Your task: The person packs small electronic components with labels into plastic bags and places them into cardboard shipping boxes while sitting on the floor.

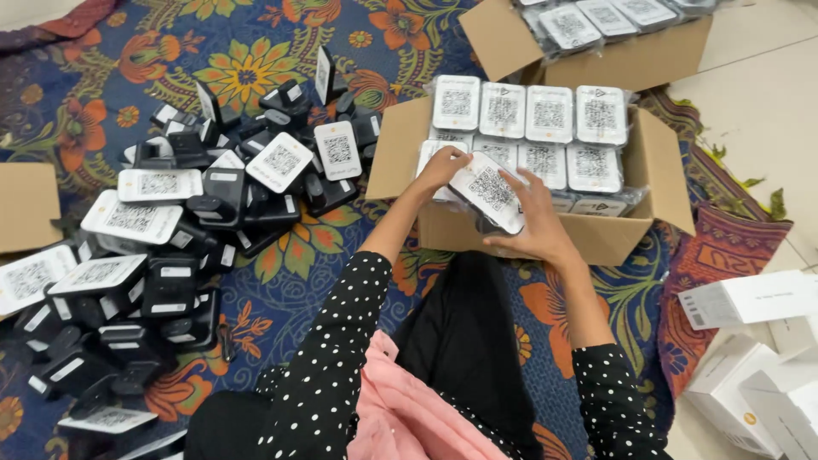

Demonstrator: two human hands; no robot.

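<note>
You hold a flat white device [487, 192] with rounded corners and a square black code pattern on its face; it sits tilted over the near left part of the open cardboard box [656, 183] in front of you. Your right hand [532, 223] grips it from the right and below, fingers spread across its lower edge. Your left hand [440, 167] curls over its upper left corner, fingers bent onto it.

Inside the box, more white devices [550, 114] stand in rows, each wrapped in clear plastic and showing the same square code face. A second cardboard box [626, 60] lies just behind, also filled with wrapped white units.

To your left, a loose heap of unwrapped devices [179, 230] spreads over the cloth: white code faces up on some, black backs and stands showing on others. A flat piece of cardboard [25, 207] lies at the far left edge. At the lower right, plain white cartons [750, 358] are stacked, one with a small label on its end.

Everything rests on a dark blue floral cloth [247, 72] with orange and yellow flowers, spread over a pale tiled floor [767, 94].
</note>
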